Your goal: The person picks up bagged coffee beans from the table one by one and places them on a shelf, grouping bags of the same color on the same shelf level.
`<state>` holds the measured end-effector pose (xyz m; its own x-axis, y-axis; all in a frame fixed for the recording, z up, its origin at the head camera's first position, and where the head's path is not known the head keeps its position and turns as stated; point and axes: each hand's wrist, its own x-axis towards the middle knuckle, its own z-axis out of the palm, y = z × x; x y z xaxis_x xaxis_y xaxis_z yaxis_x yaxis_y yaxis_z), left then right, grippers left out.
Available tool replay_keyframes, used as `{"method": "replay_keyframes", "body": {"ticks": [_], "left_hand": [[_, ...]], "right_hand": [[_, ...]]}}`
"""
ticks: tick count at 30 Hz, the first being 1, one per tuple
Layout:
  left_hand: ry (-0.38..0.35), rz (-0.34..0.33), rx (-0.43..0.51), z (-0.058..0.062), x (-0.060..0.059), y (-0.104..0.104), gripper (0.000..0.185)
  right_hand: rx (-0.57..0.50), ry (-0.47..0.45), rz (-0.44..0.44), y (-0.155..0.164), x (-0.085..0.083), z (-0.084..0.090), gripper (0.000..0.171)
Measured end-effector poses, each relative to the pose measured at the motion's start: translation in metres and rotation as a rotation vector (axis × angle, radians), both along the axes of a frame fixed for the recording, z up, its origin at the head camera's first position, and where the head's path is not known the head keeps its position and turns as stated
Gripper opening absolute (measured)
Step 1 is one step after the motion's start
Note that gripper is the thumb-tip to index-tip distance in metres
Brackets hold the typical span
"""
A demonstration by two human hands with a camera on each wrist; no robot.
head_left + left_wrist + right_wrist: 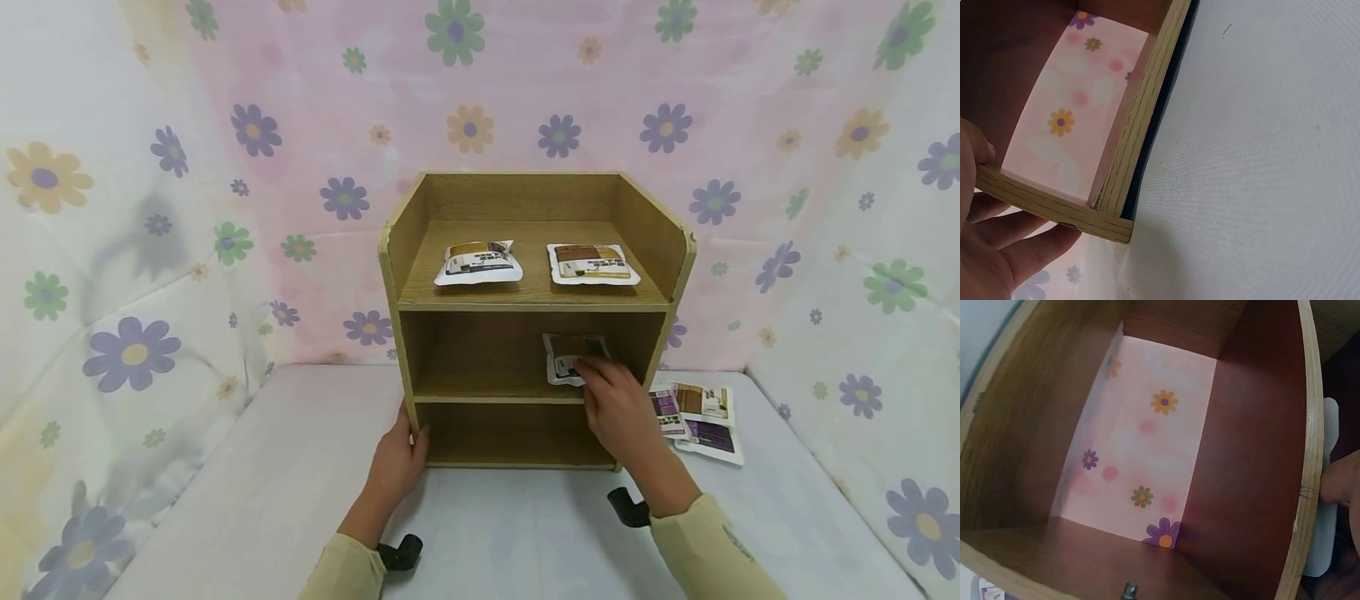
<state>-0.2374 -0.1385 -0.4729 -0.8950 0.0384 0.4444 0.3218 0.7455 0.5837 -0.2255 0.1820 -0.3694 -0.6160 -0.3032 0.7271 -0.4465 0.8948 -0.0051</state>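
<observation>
A wooden three-level shelf unit (525, 307) stands on a white-covered table (262, 483). My right hand (618, 408) reaches into the right of the middle level and pinches a white snack packet (568, 357), which stands tilted there. In the right wrist view the packet (1330, 537) shows as a white strip past the shelf board (1254, 456), with a fingertip (1341, 481) on it. My left hand (397, 462) grips the shelf's left side panel near the bottom. The left wrist view shows that hand (991, 250) wrapped around the panel's edge (1141, 119).
Two more packets (478, 262) (592, 263) lie flat on the top level. Several packets (701, 417) lie on the table right of the shelf. The bottom level holds nothing. A flowered cloth (150, 250) hangs behind and at both sides.
</observation>
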Motion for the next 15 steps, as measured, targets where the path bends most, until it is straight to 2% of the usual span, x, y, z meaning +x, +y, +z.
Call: {"method": "replay_keyframes", "body": {"ticks": [9, 15], "left_hand": [[-0.008, 0.005, -0.011, 0.0019, 0.0010, 0.0008, 0.061], [-0.014, -0.007, 0.006, 0.0049, 0.0026, 0.0010, 0.060]], "right_hand": [[-0.009, -0.078, -0.021, -0.0010, -0.0083, 0.0047, 0.032], [-0.014, -0.097, -0.023, -0.0013, -0.0100, 0.0059, 0.032]]}}
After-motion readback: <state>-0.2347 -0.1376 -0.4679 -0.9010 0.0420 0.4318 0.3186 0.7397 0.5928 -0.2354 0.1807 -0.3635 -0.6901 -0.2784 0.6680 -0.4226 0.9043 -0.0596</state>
